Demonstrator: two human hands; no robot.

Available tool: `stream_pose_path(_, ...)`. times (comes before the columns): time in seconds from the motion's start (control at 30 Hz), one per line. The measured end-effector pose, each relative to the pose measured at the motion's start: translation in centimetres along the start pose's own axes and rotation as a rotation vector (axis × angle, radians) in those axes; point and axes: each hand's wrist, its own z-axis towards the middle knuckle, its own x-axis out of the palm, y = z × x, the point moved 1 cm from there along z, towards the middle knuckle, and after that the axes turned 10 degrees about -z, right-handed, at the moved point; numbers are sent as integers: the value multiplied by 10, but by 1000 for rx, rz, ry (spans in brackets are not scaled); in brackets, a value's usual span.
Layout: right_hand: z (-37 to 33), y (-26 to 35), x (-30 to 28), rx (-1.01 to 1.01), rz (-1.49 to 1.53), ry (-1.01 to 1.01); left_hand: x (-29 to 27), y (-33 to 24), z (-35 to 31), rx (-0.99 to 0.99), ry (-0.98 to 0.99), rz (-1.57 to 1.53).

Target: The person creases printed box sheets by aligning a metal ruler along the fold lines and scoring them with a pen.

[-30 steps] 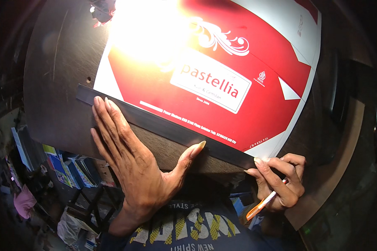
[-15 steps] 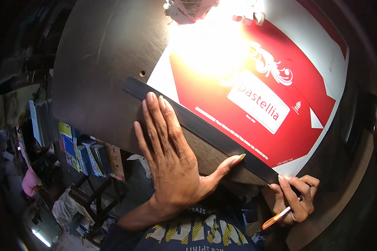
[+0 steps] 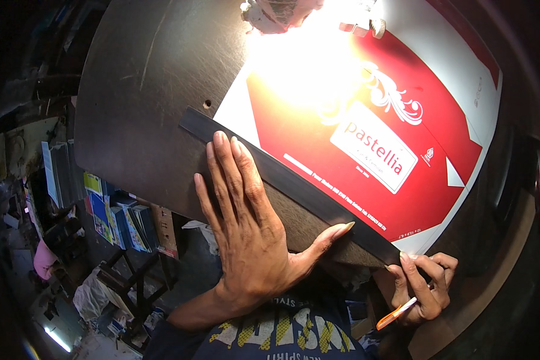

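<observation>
A dark, flat straightedge (image 3: 300, 186) lies slantwise along the near edge of a red and white printed card sheet (image 3: 336, 159). My left hand (image 3: 252, 234) rests flat on it, fingers stretched toward its upper left end and thumb spread out to the right. At the lower right end of the straightedge, my right hand (image 3: 426, 285) is closed, with thumb and forefinger at its corner. An orange and white pen-like tool (image 3: 397, 313) is tucked in this hand and points down to the left. Its tip is hidden, so its exact kind cannot be told.
The brown work board (image 3: 144, 120) carries the sheet and has a small hole (image 3: 207, 104). A bright lamp (image 3: 309, 66) glares over the sheet's far part. Down to the left stand bundles of printed card (image 3: 111, 216), a dark wooden frame (image 3: 141, 261) and a plastic bag (image 3: 96, 294).
Both hands keep their hold, and the straightedge stays along the sheet. The board and sheet appear shifted very slightly to the right in the view.
</observation>
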Motion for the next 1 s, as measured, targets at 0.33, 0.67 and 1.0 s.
stream_pose_path(0.33, 9, 10, 2, 109, 4, -41, 1, -4, 2, -29, -69, 73)
stream_pose_path(0.67, 3, 10, 0, 142, 22, -88, 6, -5, -1, -10, -66, 67)
stream_pose_path(1.0, 4, 10, 1, 143, 26, -98, 7, -7, -1, -17, -70, 92)
